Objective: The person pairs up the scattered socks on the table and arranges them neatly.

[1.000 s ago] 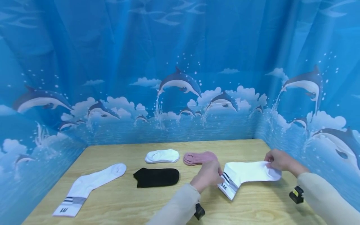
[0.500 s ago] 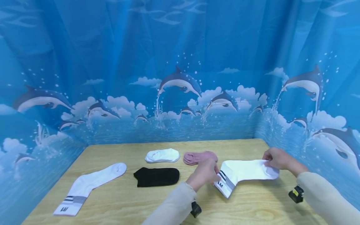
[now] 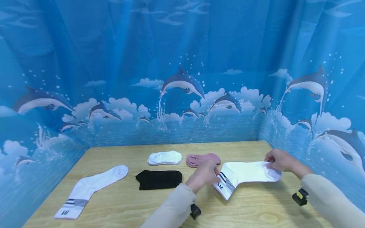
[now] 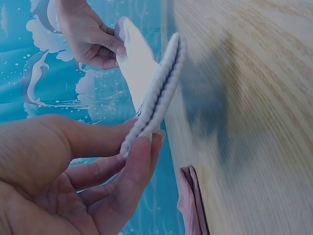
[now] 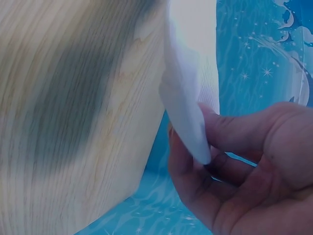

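Observation:
A white crew sock (image 3: 248,172) with dark stripes and a logo at its cuff stretches between both hands, held a little above the table. My left hand (image 3: 203,174) pinches the cuff between thumb and fingers; in the left wrist view the cuff's ribbed opening (image 4: 155,95) faces the camera, nearly flat. My right hand (image 3: 280,160) pinches the toe end, and in the right wrist view the thumb lies on one side of the toe (image 5: 188,122) with fingers on the other. A matching white sock (image 3: 91,186) lies flat at the table's left.
On the wooden table (image 3: 119,209), a black ankle sock (image 3: 159,180) lies left of my left hand. Behind it are a folded white low-cut sock (image 3: 164,157) and a pink one (image 3: 196,160), partly near my left hand. A blue dolphin-print curtain (image 3: 137,63) encloses the back and sides.
Both hands have shifted left with the white crew sock, the left hand more than the right. The other socks stay where they were.

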Demonstrator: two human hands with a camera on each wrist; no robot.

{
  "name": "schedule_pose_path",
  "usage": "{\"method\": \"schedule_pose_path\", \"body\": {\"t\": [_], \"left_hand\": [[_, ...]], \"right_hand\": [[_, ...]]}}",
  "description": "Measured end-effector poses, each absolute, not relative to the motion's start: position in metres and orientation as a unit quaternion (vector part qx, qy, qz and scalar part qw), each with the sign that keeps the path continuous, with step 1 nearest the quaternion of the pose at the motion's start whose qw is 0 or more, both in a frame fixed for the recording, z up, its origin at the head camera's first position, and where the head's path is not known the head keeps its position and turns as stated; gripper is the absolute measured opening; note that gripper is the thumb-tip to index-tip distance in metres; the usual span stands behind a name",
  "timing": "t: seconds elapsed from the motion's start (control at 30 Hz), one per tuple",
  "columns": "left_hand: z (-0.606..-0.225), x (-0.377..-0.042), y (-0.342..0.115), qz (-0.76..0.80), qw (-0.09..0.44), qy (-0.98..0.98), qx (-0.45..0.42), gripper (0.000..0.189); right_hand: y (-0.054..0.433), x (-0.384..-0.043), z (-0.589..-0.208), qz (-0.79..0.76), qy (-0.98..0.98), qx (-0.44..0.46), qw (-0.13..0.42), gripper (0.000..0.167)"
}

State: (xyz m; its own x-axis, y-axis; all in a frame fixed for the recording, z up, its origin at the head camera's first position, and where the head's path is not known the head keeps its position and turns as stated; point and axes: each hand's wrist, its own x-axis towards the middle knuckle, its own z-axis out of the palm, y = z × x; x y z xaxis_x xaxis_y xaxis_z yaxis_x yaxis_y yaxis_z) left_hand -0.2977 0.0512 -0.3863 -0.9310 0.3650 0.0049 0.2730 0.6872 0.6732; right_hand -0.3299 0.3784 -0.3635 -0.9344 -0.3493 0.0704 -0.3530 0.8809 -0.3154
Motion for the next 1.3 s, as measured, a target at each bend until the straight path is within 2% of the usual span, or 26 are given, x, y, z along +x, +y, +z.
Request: {"method": "schedule_pose_path", "body": {"t": [0.73,0.9,1.07,1.3], "left_hand": [[-0.382,-0.3,0.032,0.36,0.078,0.917,0.154,0.017],[-0.381,-0.301,0.028,0.342,0.075,0.923,0.161,0.016],[-0.381,-0.304,0.024,0.34,0.079,0.921,0.17,0.016],[-0.382,-0.304,0.02,0.391,0.108,0.901,0.155,0.021]], "right_hand": [[0.361,-0.321,-0.353,0.217,-0.962,0.157,-0.061,0.003],[0.358,-0.321,-0.353,0.227,-0.96,0.145,-0.076,0.008],[0.358,-0.322,-0.354,0.236,-0.958,0.142,-0.082,0.001],[0.356,-0.322,-0.353,0.251,-0.954,0.132,-0.095,0.006]]}}
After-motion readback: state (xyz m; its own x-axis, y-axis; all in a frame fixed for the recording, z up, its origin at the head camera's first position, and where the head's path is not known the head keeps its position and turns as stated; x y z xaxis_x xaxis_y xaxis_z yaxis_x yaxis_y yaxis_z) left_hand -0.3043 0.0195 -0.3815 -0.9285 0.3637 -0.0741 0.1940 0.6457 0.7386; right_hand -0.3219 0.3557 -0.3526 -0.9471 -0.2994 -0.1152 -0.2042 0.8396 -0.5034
